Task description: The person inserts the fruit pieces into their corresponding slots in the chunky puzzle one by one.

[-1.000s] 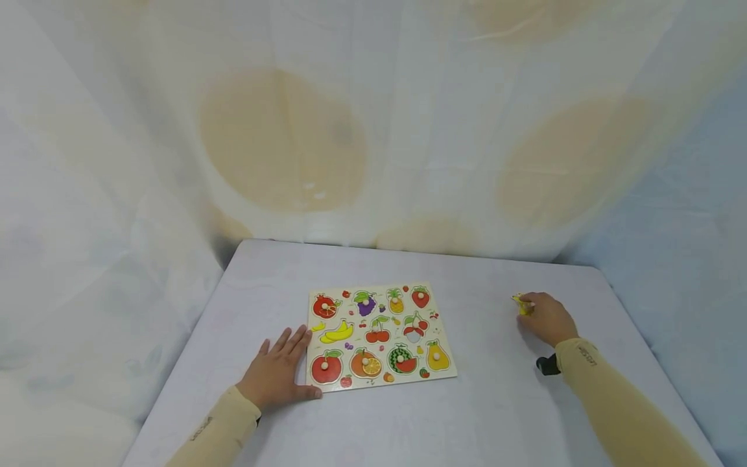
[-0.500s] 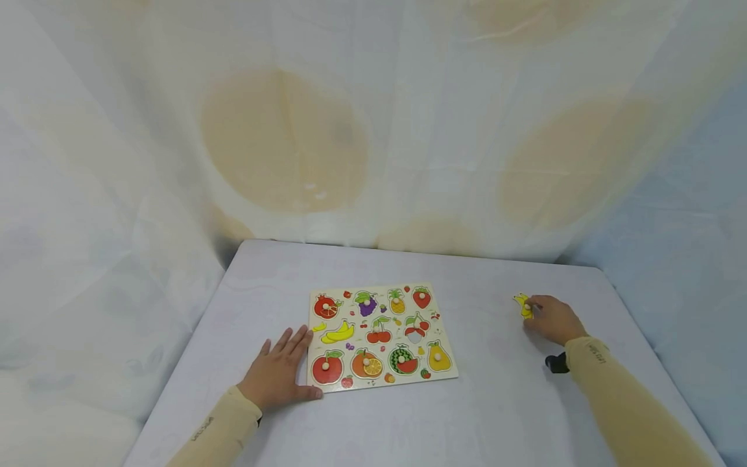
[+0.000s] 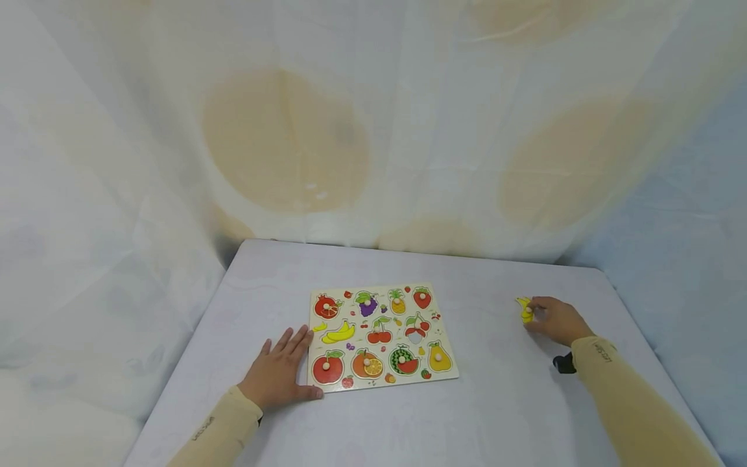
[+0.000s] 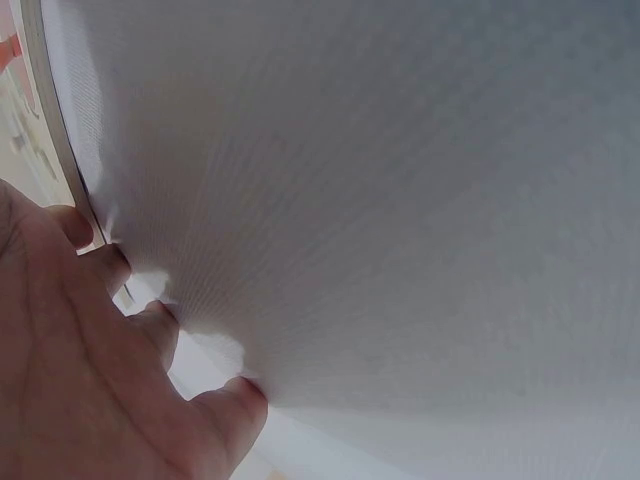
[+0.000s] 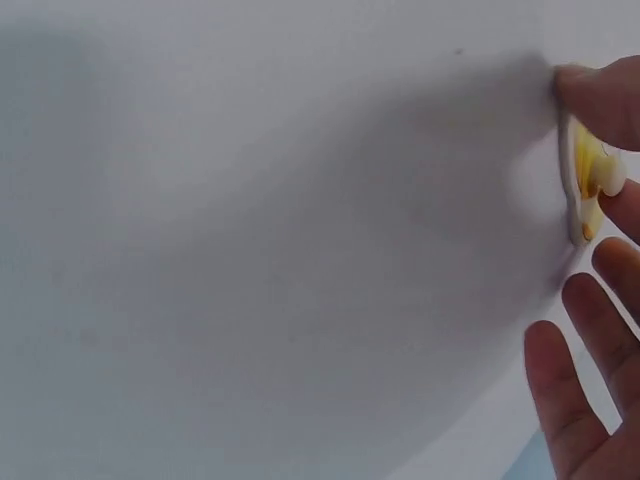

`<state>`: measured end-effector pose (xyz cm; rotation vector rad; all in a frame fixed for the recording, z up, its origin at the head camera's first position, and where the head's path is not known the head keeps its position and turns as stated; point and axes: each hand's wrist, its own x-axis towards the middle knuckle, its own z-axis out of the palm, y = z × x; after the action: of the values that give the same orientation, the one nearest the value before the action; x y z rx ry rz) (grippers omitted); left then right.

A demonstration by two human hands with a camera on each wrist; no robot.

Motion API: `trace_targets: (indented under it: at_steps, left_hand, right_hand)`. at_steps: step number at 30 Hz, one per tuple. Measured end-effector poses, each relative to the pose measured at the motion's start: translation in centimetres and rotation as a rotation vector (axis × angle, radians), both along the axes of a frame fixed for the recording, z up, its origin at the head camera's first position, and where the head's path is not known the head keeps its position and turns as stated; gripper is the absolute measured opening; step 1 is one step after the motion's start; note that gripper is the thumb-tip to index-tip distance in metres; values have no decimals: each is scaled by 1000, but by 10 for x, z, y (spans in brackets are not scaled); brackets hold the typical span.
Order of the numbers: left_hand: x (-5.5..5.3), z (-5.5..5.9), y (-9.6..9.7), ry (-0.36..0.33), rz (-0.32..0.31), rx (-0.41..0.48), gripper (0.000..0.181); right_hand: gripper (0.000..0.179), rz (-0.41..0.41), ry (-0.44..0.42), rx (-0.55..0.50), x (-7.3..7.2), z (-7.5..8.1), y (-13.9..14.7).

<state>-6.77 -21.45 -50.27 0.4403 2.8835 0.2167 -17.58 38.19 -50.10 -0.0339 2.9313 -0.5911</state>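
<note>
Out on the right part of the table, my right hand [image 3: 557, 321] has thumb and index finger on a yellow banana puzzle piece [image 3: 526, 310]. In the right wrist view, the thumb is at one end of the banana piece [image 5: 584, 165] and the index finger is at its pale round knob [image 5: 609, 174]; the other fingers are spread. My left hand [image 3: 279, 371] lies with spread fingers along the left edge of the wooden fruit puzzle board [image 3: 403, 384], thumb by its front corner. Knobbed fruit pieces sit in the board; its banana spot [image 3: 338, 333] shows no knob.
A white cloth covers the table [image 3: 467, 421], whose back edge meets a hanging pale curtain [image 3: 432, 162] with tan round patches. Similar cloth hangs on both sides. A small black object [image 3: 563, 364] is at my right wrist.
My right hand has shifted slightly to the right, and its grip on the banana piece has changed, so more of the piece shows. The left hand and the board stay in place.
</note>
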Motion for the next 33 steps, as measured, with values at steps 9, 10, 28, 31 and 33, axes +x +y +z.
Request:
trace_targets:
  at_steps: [9, 10, 28, 31, 33]
  left_hand:
    - [1, 5, 3, -9, 4, 18, 118]
    - [1, 5, 3, -8, 3, 16, 118]
    - [1, 6, 4, -7, 0, 6, 119]
    - [0, 2, 2, 0, 2, 2, 119]
    - [-1, -1, 1, 5, 1, 1, 120]
  right_hand:
    - [53, 16, 72, -10, 1, -7, 1]
    - [53, 16, 77, -13, 1, -7, 1]
    - [63, -4, 133, 16, 3, -6, -11]
    - [65, 3, 130, 14, 3, -2, -20]
    - [64, 16, 128, 10, 2, 1, -28]
